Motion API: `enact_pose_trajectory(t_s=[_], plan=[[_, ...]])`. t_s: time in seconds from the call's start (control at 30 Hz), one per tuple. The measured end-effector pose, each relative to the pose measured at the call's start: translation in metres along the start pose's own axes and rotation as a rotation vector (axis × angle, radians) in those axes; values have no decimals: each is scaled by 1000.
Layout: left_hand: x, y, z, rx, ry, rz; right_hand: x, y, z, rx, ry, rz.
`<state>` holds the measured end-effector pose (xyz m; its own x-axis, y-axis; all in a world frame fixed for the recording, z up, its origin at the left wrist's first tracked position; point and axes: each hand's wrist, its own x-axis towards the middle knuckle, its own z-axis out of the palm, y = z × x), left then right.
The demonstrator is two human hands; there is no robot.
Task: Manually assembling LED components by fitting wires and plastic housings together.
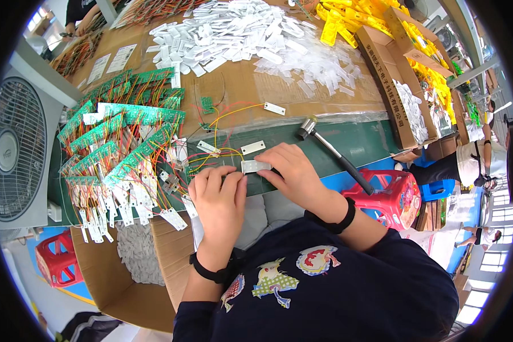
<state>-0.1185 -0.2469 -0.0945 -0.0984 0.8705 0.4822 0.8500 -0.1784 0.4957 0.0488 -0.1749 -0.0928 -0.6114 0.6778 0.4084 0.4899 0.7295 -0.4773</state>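
Note:
A small whitish plastic strip (251,166) lies between my two hands at the near edge of the green bench top. My right hand (293,171) pinches its right end between thumb and fingers. At the left end are the closed fingertips of my left hand (218,194); the exact grip is partly hidden. Yellow and red wires (227,153) run close to my left fingers. Just beyond are a white two-holed plate (253,147) and a similar wired plate (208,148). A third plate (275,108) sits farther off, on a yellow wire.
Wired green circuit boards (139,154) are heaped at left, beside a fan (11,148). A hammer (336,151) lies at right. Farther back are piles of white strips (228,34), clear pieces (313,65) and yellow parts (347,20). An open carton (114,296) stands below left, a red stool (390,196) at right.

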Motion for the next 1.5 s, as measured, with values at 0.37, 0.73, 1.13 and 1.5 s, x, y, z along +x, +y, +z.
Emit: enact_pose_trajectory(t_s=[0.37,0.73,1.13,1.5], plan=[[-2,0,-2,-57,106,38,4,-15,6,147,135,1],[1,-2,-10,-207,101,-24,17,-27,0,418,-4,166],[0,-7,-12,-308,87,-117,14,-23,4,568,-70,266],[5,-25,-43,-337,-41,-27,28,-29,20,629,-67,224]])
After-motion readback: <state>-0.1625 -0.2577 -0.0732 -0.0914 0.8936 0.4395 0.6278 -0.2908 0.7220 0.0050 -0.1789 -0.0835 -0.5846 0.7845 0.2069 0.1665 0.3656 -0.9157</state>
